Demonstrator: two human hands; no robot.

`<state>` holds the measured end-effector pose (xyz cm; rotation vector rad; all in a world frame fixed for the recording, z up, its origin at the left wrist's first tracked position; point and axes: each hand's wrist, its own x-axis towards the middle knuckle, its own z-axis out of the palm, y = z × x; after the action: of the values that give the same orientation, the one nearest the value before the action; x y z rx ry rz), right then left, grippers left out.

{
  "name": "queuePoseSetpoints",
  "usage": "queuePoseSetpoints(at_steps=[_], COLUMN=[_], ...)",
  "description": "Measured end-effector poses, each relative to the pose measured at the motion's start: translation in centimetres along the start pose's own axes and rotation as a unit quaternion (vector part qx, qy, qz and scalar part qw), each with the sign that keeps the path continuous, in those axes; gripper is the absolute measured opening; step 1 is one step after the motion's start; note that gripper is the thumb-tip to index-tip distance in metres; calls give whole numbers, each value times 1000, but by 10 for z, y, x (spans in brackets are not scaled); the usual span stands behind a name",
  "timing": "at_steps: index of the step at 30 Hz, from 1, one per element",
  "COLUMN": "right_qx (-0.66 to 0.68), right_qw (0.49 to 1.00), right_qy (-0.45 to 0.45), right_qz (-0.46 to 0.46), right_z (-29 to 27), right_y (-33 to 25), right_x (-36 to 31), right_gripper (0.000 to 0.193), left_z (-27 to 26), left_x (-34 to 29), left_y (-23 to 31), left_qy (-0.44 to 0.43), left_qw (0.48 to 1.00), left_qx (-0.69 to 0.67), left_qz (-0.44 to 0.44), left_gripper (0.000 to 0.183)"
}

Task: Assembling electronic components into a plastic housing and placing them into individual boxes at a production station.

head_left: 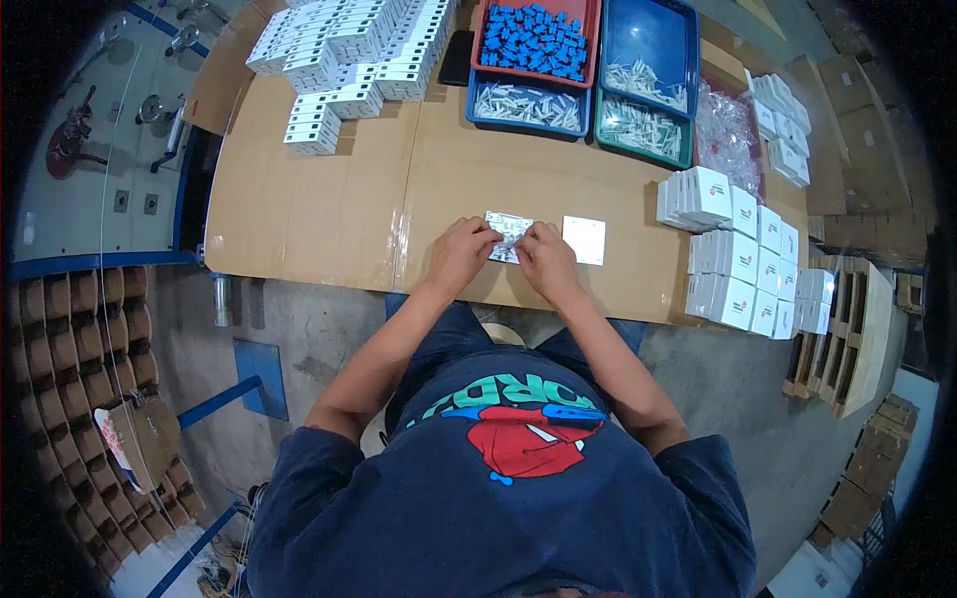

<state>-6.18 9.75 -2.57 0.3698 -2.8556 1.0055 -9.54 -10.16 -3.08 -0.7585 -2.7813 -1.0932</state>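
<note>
Top left: stacked white boxes, cut off by upper edge. Left hand: fingers curled, nearly closed, at white plate between hands, partly covered. Right hand: same curl; can't tell what either pinches. White square panel just beside.

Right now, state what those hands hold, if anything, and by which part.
The left hand is at the left side of a flat whitish piece, the right hand toward its right; whether they grip or only touch it cannot be told.
</note>
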Motion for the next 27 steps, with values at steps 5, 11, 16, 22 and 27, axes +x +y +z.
queuePoseSetpoints(at_steps=[5,11,16,22,27], right_qx=[-8,22,-37,-69,-50], right_qw=[1000,999,999,997,998], right_qy=[17,32,18,-12,-27], right_qz=[5,18,-10,-18,1], right_z=[6,9,7,5,-2], right_y=[4,6,6,4,2], right_x=[0,3,2,0,-1], right_gripper=[9,6,7,9,9], left_z=[0,2,0,-10,-11], left_x=[1,8,14,12,0], left_y=[2,-6,0,8,5], left_qy=[-3,-57,-81,-76,-78], left_qw=[1000,992,988,997,996], left_qx=[-9,-66,-46,15,13], left_qz=[1,-93,-124,-19,47], left_gripper=[13,14,14,13,18])
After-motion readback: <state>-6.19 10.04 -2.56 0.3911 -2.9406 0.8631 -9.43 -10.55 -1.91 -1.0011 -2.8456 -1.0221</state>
